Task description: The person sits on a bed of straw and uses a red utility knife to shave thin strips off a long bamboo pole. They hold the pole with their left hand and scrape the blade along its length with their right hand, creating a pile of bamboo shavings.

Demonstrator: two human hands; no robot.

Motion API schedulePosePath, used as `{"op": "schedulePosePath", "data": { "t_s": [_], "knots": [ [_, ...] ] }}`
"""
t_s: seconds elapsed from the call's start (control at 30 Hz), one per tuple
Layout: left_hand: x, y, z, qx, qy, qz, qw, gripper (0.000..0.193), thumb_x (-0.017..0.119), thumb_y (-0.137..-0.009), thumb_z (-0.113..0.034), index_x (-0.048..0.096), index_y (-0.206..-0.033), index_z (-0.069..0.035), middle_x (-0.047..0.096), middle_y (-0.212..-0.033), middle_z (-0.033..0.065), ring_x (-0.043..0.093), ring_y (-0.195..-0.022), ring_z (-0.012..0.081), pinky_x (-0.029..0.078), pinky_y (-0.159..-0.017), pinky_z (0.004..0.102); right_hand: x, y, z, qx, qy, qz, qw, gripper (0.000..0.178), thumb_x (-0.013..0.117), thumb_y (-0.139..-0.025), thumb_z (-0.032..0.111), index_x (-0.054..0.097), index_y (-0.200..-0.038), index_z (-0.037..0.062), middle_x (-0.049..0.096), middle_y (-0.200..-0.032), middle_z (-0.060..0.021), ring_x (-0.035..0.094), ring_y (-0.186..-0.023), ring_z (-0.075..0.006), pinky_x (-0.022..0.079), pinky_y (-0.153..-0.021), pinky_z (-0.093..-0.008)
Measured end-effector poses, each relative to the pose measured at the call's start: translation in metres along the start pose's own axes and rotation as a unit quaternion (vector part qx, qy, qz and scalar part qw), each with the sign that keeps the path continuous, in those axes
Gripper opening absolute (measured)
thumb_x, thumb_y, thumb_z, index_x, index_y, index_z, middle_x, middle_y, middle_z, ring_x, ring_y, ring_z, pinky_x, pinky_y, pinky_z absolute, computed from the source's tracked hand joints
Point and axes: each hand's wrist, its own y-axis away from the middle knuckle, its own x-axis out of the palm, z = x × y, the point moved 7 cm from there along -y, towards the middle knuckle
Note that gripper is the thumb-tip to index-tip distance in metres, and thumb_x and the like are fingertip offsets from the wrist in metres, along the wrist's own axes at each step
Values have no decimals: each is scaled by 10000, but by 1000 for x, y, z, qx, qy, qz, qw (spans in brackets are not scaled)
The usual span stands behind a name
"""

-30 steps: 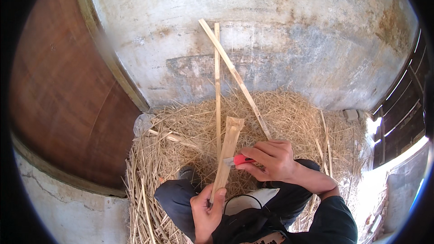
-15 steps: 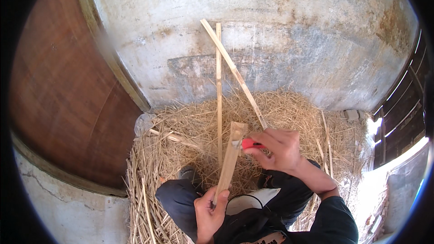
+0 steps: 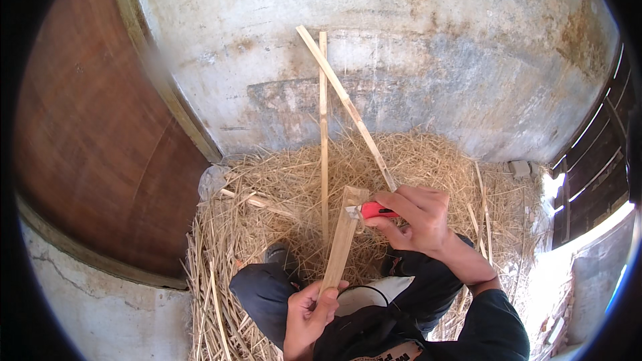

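My left hand [image 3: 311,311] is closed round the near end of a flat wooden slat [image 3: 342,247], which tilts up and away from me between my knees. In my right hand [image 3: 421,222] is a red utility knife [image 3: 378,210], gripped between thumb and fingers. Its pale blade lies against the slat's face a little below the far end. Whether the blade bites into the wood is too small to tell.
Two long wooden strips [image 3: 324,127] lean crossed against the stained wall [image 3: 428,53]. Dry straw [image 3: 428,154] covers the ground. A brown wooden panel [image 3: 100,120] stands at the left, dark slats [image 3: 595,174] at the right. Loose sticks [image 3: 257,202] lie in the straw.
The slat's far end has shifted slightly down and to the right. The knife has moved a little to the right with it, its blade still at the slat.
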Motion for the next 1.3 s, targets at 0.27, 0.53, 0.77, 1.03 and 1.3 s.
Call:
{"op": "schedulePosePath", "data": {
  "t_s": [0.27, 0.53, 0.77, 1.03, 1.3],
  "knots": [
    [-2, 4, -7, 44, -58, -28, 997, 276, 645, -1111, -170, 736, -1258, 45, 550, -696, -50, 419, -565, 7, 304, -514, 210, 15, 1, -13, 135, -216, 62, 965, 277, 863, -921, 297, 764, -1028, 62, 635, -696, -25, 605, -569, -104, 439, -515, -269],
    [-4, -13, -4, 6, 7, 10, 1000, 304, 598, -1134, -182, 711, -1275, 63, 519, -683, -54, 393, -566, 11, 286, -509, 214, 37, 16, -34, 319, -507, 129, 790, 506, 689, -1050, 490, 696, -1030, -15, 585, -689, -25, 496, -552, -94, 366, -524, -263],
    [-3, -18, -6, 7, 30, -2, 1000, 309, 594, -1139, -205, 705, -1252, 60, 500, -679, -61, 377, -570, 10, 288, -516, 211, 22, 9, 3, -13, -135, 71, 988, 352, 922, -816, 316, 761, -1041, 99, 642, -738, -10, 625, -539, -208, 478, -491, -340],
    [2, -15, -12, 38, -23, -23, 999, 270, 612, -1127, -182, 725, -1246, 32, 523, -685, -70, 424, -584, 5, 312, -523, 210, 24, 12, 19, -56, -68, 66, 994, 348, 910, -828, 368, 751, -1017, 123, 585, -698, 9, 607, -518, -176, 457, -479, -321],
    [4, -14, -17, 83, -80, -70, 991, 228, 620, -1108, -128, 747, -1228, 19, 549, -691, -83, 435, -603, -12, 315, -537, 206, 21, 11, 20, -39, -29, 47, 998, 312, 910, -829, 364, 764, -988, 138, 609, -691, 18, 601, -514, -158, 453, -479, -305]
  ]
}}
